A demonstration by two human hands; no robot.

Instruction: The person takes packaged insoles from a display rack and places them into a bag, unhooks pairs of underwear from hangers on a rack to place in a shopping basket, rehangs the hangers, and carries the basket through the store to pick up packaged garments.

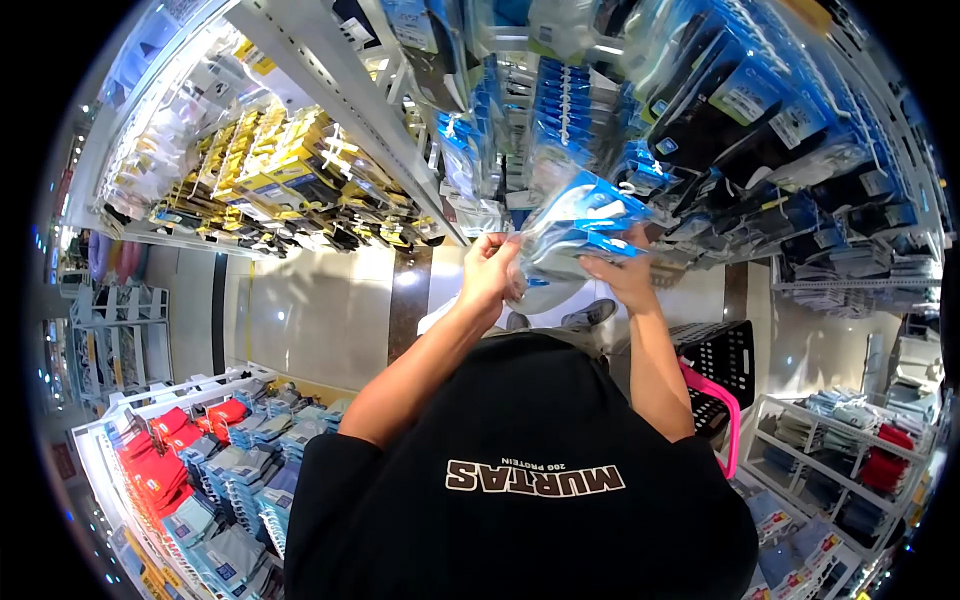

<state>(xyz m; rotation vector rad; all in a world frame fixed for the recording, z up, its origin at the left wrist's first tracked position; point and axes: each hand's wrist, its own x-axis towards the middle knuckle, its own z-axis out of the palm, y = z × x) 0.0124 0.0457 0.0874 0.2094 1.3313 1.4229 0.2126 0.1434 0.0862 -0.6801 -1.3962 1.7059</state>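
Observation:
Between my hands are several clear plastic packets with blue header cards (590, 215), overlapping one another. What is inside them is hard to make out through the shiny plastic. My left hand (487, 268) is closed, pinching the plastic at the packets' left edge. Its thumb and fingers press together there. On the other side, my right hand (625, 275) is closed around the lower right of the packets, near the blue cards. Part of its fingers is hidden behind the plastic. Just beyond the packets hang rows of similar blue-carded packs (572, 105) on hooks.
Dark goods in blue-carded packs (735, 110) hang at the upper right, yellow-carded packs (285, 165) at the upper left. A black basket with a pink handle (735, 400) is by my right side. Folded red and grey goods (160, 465) fill a rack behind at left.

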